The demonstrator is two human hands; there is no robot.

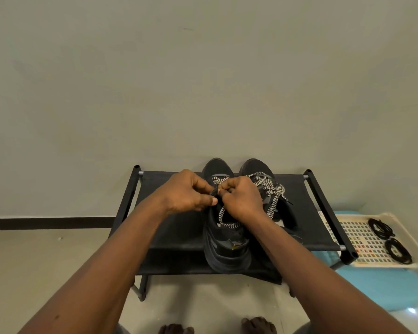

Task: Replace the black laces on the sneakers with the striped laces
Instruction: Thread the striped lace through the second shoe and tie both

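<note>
Two black sneakers stand side by side on a black fabric shoe rack point(169, 227), toes toward the wall. The left sneaker point(225, 247) carries a striped black-and-white lace point(227, 224) through part of its eyelets. My left hand point(188, 191) pinches the sneaker's eyelet edge near the tongue. My right hand point(241, 197) pinches the end of the striped lace right beside it, fingertips almost touching. The right sneaker point(256, 167) is laced with a striped lace point(273, 189) tied in a loose bow. Two coiled black laces point(381, 229) point(397, 251) lie in a tray at the right.
The cream perforated tray point(362, 237) rests on a light blue stool point(381, 288) right of the rack. A pale wall with a dark skirting strip point(48, 222) runs behind. My bare toes point(258, 325) show on the beige floor at the bottom edge.
</note>
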